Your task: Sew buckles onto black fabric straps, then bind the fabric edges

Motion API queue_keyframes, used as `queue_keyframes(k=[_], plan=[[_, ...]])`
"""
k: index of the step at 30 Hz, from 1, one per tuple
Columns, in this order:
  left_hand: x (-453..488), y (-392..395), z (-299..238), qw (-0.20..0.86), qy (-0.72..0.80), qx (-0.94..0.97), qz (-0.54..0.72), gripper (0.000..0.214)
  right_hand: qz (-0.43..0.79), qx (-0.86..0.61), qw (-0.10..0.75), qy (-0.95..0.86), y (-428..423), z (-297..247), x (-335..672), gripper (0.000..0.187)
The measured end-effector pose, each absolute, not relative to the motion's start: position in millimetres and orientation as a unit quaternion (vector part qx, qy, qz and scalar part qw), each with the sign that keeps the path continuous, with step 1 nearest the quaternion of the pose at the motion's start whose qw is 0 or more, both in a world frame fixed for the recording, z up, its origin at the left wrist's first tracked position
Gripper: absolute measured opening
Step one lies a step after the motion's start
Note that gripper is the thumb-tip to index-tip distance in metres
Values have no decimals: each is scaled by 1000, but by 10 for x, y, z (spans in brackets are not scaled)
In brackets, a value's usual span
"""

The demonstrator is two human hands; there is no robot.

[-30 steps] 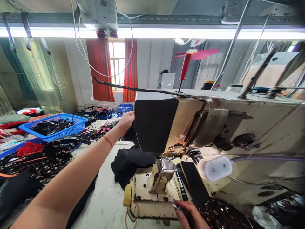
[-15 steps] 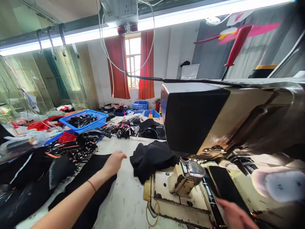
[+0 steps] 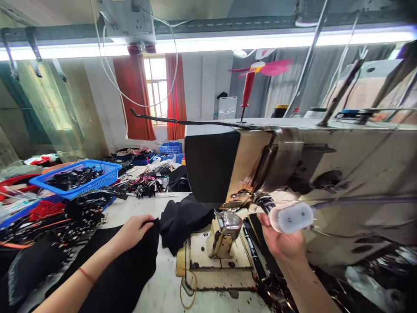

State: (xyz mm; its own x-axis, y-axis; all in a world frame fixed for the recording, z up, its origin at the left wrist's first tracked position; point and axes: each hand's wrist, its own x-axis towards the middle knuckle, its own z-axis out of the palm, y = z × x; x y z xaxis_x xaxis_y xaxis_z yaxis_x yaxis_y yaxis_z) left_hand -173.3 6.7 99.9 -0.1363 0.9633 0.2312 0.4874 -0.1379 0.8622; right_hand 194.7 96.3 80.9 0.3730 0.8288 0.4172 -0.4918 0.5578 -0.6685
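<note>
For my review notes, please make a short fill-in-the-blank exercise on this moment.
1. The left hand pinches ___-coloured cloth.
2. Between that hand and the right hand, only the ___ one is partly hidden by the lamp.
3. The screwdriver standing on the sewing machine has a ___ handle.

Missing words: black; right; red.

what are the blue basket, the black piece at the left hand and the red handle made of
Blue basket: likely plastic, slightly glossy, with regular openings in its wall. Black piece at the left hand: apparently matt fabric, draping without shine; fibre unclear. Red handle: probably smooth plastic, evenly coloured.
</note>
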Motion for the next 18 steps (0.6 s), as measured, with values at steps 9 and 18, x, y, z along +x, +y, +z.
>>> queue_keyframes(k=[9, 18], plan=[[-356, 145, 1198, 316, 546, 686, 363, 16, 381, -254, 806, -376, 938, 573, 1906, 33], [-84, 430, 1155, 448, 547, 601, 373, 18, 303, -274, 752, -518, 887, 570, 1797, 32]])
